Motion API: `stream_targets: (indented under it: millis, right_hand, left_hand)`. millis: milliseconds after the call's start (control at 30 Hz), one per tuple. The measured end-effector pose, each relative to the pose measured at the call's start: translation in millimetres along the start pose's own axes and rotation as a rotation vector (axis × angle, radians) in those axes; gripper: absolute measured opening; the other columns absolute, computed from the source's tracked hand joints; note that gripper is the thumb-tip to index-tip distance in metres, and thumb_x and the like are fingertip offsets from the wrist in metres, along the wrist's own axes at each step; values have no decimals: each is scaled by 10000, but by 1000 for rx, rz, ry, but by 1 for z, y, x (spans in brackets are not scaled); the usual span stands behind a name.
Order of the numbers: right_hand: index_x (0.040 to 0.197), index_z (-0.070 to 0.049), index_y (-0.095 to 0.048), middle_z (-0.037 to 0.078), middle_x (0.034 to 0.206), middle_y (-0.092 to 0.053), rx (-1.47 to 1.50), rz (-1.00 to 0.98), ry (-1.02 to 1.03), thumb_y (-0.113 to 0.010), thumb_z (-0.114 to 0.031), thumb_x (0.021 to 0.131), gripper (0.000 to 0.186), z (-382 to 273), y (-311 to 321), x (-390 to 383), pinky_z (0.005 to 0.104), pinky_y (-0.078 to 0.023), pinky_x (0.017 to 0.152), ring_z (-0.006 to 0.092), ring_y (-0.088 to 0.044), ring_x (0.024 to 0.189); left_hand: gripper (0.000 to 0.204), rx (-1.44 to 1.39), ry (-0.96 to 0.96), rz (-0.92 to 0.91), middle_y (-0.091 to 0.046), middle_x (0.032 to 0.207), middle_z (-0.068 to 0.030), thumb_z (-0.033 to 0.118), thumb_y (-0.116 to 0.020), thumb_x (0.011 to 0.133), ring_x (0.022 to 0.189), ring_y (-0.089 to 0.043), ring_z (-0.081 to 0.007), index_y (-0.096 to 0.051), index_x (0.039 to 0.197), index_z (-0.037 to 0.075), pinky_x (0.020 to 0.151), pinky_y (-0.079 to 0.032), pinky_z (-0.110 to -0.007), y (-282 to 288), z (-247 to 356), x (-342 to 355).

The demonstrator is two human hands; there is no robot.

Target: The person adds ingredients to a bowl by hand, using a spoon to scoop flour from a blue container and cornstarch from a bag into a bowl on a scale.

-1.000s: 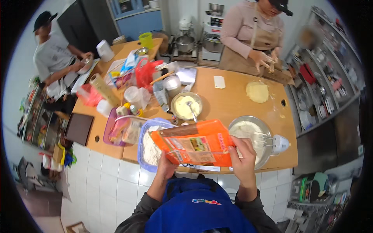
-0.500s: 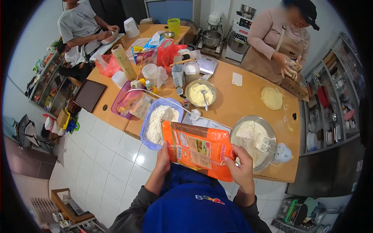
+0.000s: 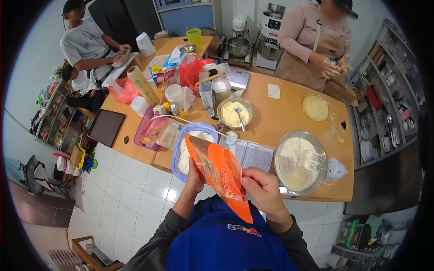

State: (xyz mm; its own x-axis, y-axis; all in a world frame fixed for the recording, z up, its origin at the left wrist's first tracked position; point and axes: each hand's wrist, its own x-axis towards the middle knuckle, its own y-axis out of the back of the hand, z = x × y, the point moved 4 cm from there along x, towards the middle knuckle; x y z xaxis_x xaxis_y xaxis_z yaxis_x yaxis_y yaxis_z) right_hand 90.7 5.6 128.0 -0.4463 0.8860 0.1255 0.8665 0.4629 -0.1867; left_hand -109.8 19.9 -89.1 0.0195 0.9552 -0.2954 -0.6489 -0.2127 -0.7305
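Both of my hands hold an orange plastic pack (image 3: pixel 214 165), turned slantwise. My left hand (image 3: pixel 194 178) is closed on its left side and my right hand (image 3: pixel 262 192) pinches its right side. Just beyond the pack sits a blue plastic tub (image 3: pixel 178 149) of white flour, partly hidden by it. An open spiral notebook (image 3: pixel 253 156) lies right of the tub. To the right, a steel bowl (image 3: pixel 285 180) holds a pale cream mixture, with a white hand mixer (image 3: pixel 334 168) resting across its rim.
The wooden table (image 3: pixel 262 113) bears a bowl (image 3: pixel 233 113) of yellow mixture with a spoon, a dough round (image 3: pixel 315 108), a purple container (image 3: pixel 149 135), a dark tray (image 3: pixel 106 126) and clustered bags. Co-workers stand at the back right (image 3: pixel 294 40) and back left (image 3: pixel 83 45).
The pack has turned from facing up to a steeper slant, its right end swinging down toward me. My right hand has moved left with it.
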Motion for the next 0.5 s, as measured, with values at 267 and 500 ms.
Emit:
stream_targets:
  millis: [267,500]
  right_hand:
    - [813,41,-589,111,658,-596,-475,99,278,-555,33,699,120,-12,-30,15,250,-442,494,158,-580,557]
    - [792,28,-563,101,574,-494,-804,70,531,-595,32,638,157,-19,-68,23,323,-401,427,236,-499,470]
  left_hand:
    - [635,124,-3,140,-491,1159,-56,590,-199,848,1068,-475,-200,-370,1226,109,899,-386,-359,1,13,-5]
    - [622,-59,61,-59,-526,1066,-97,606,-307,819,977,-521,-235,-422,1167,103,800,-455,-388,40,26,-10]
